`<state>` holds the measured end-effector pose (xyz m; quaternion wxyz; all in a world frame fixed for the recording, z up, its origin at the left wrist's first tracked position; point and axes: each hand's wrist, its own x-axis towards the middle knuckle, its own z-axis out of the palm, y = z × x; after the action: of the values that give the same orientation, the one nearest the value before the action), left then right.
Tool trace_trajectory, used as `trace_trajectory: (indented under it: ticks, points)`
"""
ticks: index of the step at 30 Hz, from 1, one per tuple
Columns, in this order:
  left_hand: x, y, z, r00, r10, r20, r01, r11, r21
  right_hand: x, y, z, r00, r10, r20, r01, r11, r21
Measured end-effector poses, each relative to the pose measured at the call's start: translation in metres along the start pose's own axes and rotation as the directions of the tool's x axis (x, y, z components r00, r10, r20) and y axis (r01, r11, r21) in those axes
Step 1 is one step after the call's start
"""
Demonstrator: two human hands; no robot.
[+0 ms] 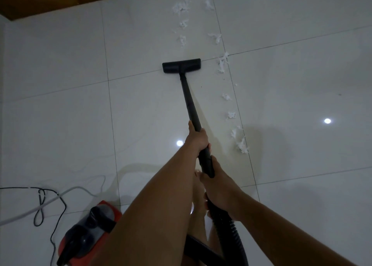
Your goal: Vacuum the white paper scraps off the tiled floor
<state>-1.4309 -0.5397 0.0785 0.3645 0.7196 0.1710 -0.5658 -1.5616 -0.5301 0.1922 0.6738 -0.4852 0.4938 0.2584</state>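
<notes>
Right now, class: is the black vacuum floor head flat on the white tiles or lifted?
Flat: the black vacuum floor head sits on the white tiled floor, no gap visible.

Both hands grip wand point(188, 98); nozzle point(181, 65) beside scraps point(222, 63).

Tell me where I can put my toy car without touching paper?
Bare tiles lie left of the vacuum wand, ahead of the cords and red canister vacuum, and right beyond the paper scraps. Crowded: the scrap trail beside and ahead of the floor nozzle.
</notes>
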Motion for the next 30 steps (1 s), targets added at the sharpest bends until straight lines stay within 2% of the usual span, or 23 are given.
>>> trace_trajectory:
  ticks: [8, 13, 30]
  points:
    - [0.053, 0.073, -0.027, 0.997, 0.078, -0.015, -0.077, 0.995, 0.069, 0.067, -0.064, 0.003, 0.994, -0.078, -0.073, 0.074, 0.996, -0.053]
    - [0.071, 0.107, -0.044, 0.998, 0.066, -0.016, -0.065, 0.996, 0.064, 0.089, -0.095, 0.009, 0.996, -0.063, -0.071, 0.063, 0.998, 0.008]
    - [0.012, 0.128, -0.046, 0.998, -0.05, 0.05, 0.049, 0.999, 0.013, 0.028, -0.136, 0.008, 0.997, 0.021, -0.075, -0.023, 0.999, -0.029]
